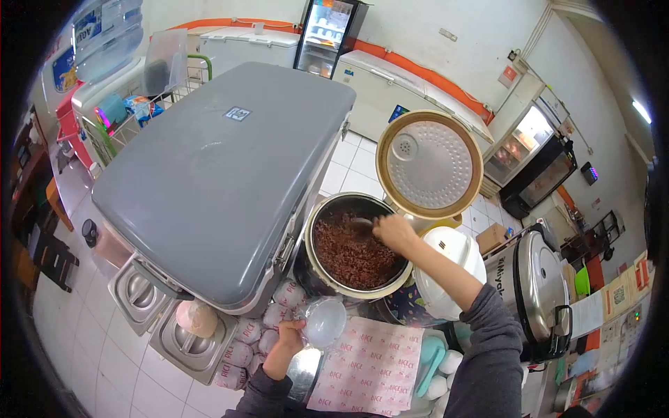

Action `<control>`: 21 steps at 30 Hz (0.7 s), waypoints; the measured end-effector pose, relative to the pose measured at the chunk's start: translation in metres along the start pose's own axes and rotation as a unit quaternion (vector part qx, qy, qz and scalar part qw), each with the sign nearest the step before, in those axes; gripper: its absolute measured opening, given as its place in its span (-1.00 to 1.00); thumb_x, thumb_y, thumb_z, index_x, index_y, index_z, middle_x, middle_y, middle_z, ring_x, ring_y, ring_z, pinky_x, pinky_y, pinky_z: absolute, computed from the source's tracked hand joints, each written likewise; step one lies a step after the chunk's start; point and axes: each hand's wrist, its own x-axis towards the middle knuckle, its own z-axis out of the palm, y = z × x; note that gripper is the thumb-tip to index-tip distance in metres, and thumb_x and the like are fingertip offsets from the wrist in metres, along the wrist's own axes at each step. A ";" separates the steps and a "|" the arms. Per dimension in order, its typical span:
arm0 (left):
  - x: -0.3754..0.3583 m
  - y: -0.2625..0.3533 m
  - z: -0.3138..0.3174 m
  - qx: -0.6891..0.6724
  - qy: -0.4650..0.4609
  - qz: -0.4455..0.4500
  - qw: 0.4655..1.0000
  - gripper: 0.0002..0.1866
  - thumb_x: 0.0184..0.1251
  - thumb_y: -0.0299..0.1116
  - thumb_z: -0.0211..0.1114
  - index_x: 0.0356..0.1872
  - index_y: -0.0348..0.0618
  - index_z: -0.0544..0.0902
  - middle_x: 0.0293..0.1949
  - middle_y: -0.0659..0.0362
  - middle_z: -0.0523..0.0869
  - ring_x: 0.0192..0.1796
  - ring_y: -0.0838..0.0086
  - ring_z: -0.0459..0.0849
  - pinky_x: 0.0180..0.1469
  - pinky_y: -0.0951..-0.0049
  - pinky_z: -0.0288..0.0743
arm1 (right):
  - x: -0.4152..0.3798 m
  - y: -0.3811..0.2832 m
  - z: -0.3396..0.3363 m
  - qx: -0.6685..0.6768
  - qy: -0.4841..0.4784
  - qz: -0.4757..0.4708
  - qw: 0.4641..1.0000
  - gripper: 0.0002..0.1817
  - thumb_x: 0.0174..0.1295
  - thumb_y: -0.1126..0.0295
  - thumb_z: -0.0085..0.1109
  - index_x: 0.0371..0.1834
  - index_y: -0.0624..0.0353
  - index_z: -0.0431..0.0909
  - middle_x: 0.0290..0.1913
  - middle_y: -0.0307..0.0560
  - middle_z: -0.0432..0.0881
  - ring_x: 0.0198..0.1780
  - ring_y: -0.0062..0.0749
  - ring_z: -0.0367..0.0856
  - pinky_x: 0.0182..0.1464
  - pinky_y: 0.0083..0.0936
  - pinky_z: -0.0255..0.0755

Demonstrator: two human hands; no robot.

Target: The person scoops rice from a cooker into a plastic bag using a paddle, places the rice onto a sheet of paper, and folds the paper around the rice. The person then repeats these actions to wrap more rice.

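Observation:
Brown-red rice (352, 251) fills much of an open rice cooker (313, 268), its round perforated lid (435, 171) standing raised behind. My right hand (395, 233) reaches over the pot's right side, its fingers closed round the handle of a scoop (362, 224) whose head is partly in the rice. Lower left, my left hand (286, 343) pinches the edge of a small translucent bowl (325, 322). Below the cooker lies a stack of paper sheets printed "RICE" (366, 366), with wrapped bundles (239, 353) to its left.
A big grey box (223, 174) stands left of the cooker. Lidded steel pans (167, 348) sit below it. To the right are a white-lidded cooker (449, 261), a steel cooker (540, 285) and turquoise tongs (430, 366). Chest freezers (376, 94) line the back wall.

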 end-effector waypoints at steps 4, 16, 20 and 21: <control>0.002 -0.005 -0.007 0.004 0.008 -0.017 1.000 -0.42 -0.20 -0.36 0.18 0.00 -0.34 0.43 -0.09 0.00 0.58 -0.01 0.14 0.51 0.13 0.18 0.31 | -0.009 -0.007 -0.015 0.058 -0.135 0.049 0.988 -0.90 -0.06 0.39 0.09 -0.60 0.07 0.60 -0.50 -0.10 0.63 -0.37 -0.27 0.63 -0.41 -0.44 0.46; 0.006 -0.005 -0.012 -0.043 -0.069 -0.005 0.997 -0.42 -0.17 -0.37 0.24 0.01 -0.34 0.43 -0.08 0.02 0.56 -0.01 0.15 0.51 0.11 0.17 0.33 | 0.035 -0.026 -0.020 -0.005 -0.303 0.228 0.925 -0.81 0.08 0.33 0.04 -0.33 0.00 0.67 -0.30 -0.12 0.67 -0.24 -0.33 0.65 -0.34 -0.45 0.51; 0.004 -0.002 -0.008 -0.045 0.010 -0.021 0.999 -0.44 -0.17 -0.37 0.24 -0.01 -0.34 0.44 -0.11 0.03 0.58 -0.02 0.18 0.52 0.11 0.20 0.33 | 0.045 -0.017 -0.006 0.037 -0.193 0.167 0.966 -0.82 0.01 0.33 0.06 -0.38 -0.01 0.66 -0.35 -0.08 0.66 -0.29 -0.30 0.66 -0.36 -0.43 0.52; 0.006 0.001 -0.011 -0.049 -0.008 -0.037 0.998 -0.45 -0.17 -0.38 0.23 -0.02 -0.36 0.44 -0.12 0.04 0.59 -0.03 0.18 0.52 0.10 0.21 0.34 | 0.047 -0.012 -0.011 0.049 -0.213 0.146 0.965 -0.83 -0.01 0.32 0.07 -0.40 -0.02 0.65 -0.36 -0.07 0.66 -0.29 -0.29 0.66 -0.35 -0.44 0.52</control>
